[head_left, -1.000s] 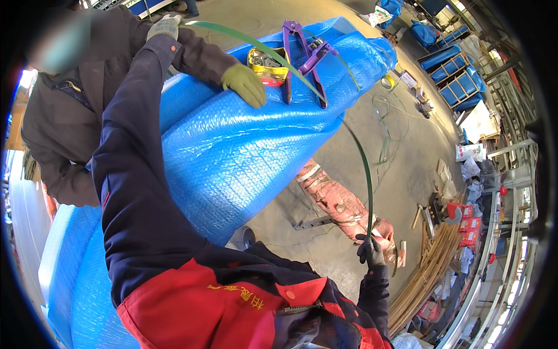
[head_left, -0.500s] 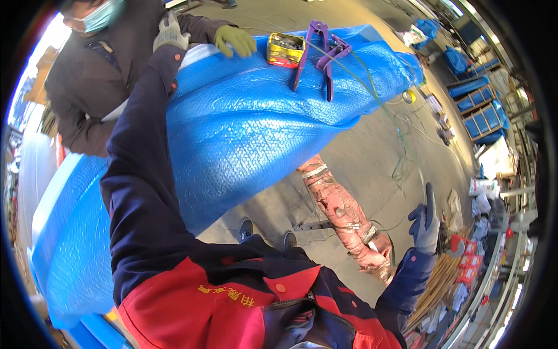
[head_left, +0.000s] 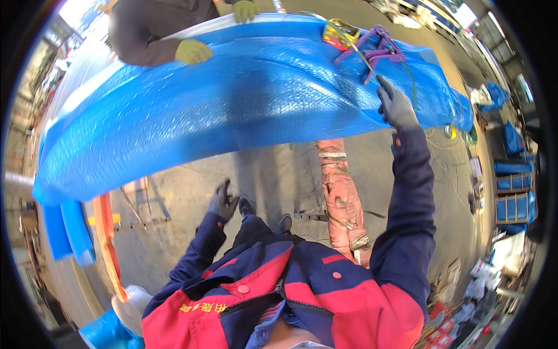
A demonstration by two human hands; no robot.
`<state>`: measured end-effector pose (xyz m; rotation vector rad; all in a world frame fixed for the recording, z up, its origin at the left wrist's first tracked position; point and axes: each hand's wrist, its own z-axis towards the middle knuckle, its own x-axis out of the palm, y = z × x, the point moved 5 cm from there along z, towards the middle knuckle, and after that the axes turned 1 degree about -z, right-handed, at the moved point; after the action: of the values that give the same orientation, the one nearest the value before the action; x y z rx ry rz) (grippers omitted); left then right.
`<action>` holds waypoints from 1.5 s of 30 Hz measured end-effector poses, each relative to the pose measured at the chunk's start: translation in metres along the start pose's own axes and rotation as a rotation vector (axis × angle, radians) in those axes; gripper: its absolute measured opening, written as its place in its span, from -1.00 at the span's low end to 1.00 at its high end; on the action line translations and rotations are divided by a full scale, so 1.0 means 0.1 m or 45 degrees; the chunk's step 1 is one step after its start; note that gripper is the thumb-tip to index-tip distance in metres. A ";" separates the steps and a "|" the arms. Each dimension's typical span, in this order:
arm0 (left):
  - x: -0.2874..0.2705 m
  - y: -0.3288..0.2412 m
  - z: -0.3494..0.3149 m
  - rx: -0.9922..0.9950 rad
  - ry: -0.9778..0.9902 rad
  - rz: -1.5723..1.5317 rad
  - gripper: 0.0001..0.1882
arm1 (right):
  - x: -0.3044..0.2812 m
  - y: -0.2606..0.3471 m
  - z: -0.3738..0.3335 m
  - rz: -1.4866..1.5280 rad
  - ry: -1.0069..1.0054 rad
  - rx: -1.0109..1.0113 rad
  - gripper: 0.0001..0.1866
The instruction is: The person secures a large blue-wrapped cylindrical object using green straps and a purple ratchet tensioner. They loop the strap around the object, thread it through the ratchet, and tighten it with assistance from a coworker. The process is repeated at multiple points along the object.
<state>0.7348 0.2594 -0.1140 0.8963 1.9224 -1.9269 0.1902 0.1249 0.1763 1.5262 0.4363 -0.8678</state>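
Grey floor (head_left: 381, 168) shows under a big blue bubble-wrap bundle (head_left: 273, 99), with a red wrapped roll (head_left: 343, 192) below it. Across the bundle from me, another person's green gloves (head_left: 193, 52) rest on the wrap. A thin green strap (head_left: 359, 53) runs past the yellow tin (head_left: 339, 36) and the purple tool (head_left: 386, 54), right up to the fingertips of my right grip (head_left: 390, 99). One finger points out and the others curl, but I cannot tell if they pinch the strap. My left grip (head_left: 222, 200) hangs low over the floor, loosely open, with nothing in it that I can see. I think the strap is light, slick and springy, so it's best held flat near its end. The tool looks hard and maybe heavy, so I'd take its long handles. The wrap looks soft and slippery.
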 end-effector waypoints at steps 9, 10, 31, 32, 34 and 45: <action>1.03 2.70 -4.93 -1.655 0.461 -0.034 -0.31 | 1.32 -0.30 1.54 -0.044 0.205 0.133 -0.48; 1.07 2.72 -5.24 -1.711 0.502 -0.032 -0.32 | 1.34 -0.42 1.60 -0.102 0.115 0.063 -0.49; 2.54 2.49 -2.41 -1.263 -0.175 -0.872 -0.39 | 4.36 -1.51 -2.27 -0.525 1.296 -0.379 -0.48; 2.63 2.38 -2.36 -1.286 -0.139 -0.838 -0.38 | 4.44 -1.76 -2.23 -0.560 1.380 -0.267 -0.44; 2.73 2.19 -2.32 -1.309 -0.134 -0.773 -0.37 | 4.61 -2.12 -2.01 -0.532 1.414 -0.112 -0.46; 3.01 2.46 -2.34 -1.354 -0.172 -0.596 -0.40 | 4.78 -3.29 -0.61 -0.390 1.151 0.265 -0.61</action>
<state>0.7027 0.5362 -0.4722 0.0005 2.7004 -0.7746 0.2780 0.1347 -0.4001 2.0373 1.2895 -0.4031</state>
